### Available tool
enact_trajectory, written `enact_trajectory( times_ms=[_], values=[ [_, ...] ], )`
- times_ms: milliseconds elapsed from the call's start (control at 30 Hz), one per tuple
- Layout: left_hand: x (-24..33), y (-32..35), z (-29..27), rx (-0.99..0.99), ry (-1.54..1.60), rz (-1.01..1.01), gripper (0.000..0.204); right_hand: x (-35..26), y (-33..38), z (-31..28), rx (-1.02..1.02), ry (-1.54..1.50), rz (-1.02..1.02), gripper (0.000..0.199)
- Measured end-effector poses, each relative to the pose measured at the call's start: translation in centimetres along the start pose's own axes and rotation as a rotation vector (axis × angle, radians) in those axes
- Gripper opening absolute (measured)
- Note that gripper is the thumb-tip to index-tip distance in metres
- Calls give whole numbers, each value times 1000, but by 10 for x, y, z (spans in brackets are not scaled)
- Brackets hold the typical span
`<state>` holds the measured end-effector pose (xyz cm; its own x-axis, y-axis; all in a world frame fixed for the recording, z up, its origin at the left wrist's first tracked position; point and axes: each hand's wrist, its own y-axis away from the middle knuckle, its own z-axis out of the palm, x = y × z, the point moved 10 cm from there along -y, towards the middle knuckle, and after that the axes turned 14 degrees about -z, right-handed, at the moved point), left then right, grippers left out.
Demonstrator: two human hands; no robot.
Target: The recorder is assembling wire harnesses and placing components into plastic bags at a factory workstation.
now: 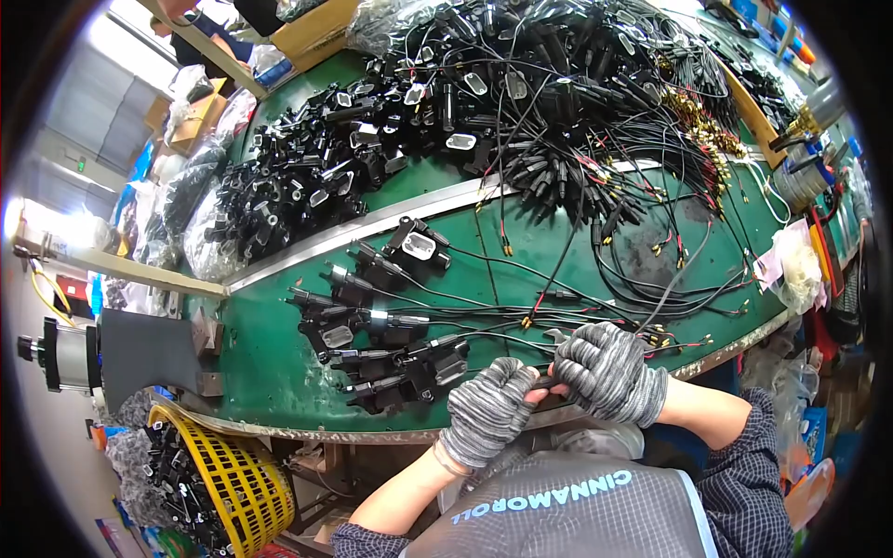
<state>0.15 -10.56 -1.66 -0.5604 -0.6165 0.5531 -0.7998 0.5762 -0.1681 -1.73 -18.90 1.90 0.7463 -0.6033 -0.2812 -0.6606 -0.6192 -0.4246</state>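
Both my hands wear grey striped gloves with bare fingertips and meet at the table's front edge. My left hand (pixel 488 411) is closed, its fingertips pinching a small dark cylindrical part (pixel 547 382). My right hand (pixel 606 374) is closed on the other end of that part; the fingers hide most of it. A grey metal tip like a wrench jaw (pixel 555 336) shows beside the right knuckles, and I cannot tell whether it is held. Left of my hands lie several black housings (pixel 451 365) with clear windows, their black cables (pixel 484 310) running right.
A large heap of black housings (pixel 456 102) fills the back of the green table (pixel 265 372), behind a metal strip (pixel 372 220). Bundled cables with brass-coloured ends (pixel 712 139) lie at the right. A yellow basket (pixel 265 488) of black parts stands lower left.
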Motion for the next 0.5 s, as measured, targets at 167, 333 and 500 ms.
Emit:
enact_trajectory(
  times_ms=[167,333,500],
  values=[
    [4,-8,-7,-23,105,-39,22,-5,-1,3,-27,63,-30,23],
    [4,-8,-4,-17,30,-6,23,-3,-4,-5,57,126,5,22],
    [8,-12,-6,-26,64,1,22,-3,1,2,-4,154,-13,25]
  ],
)
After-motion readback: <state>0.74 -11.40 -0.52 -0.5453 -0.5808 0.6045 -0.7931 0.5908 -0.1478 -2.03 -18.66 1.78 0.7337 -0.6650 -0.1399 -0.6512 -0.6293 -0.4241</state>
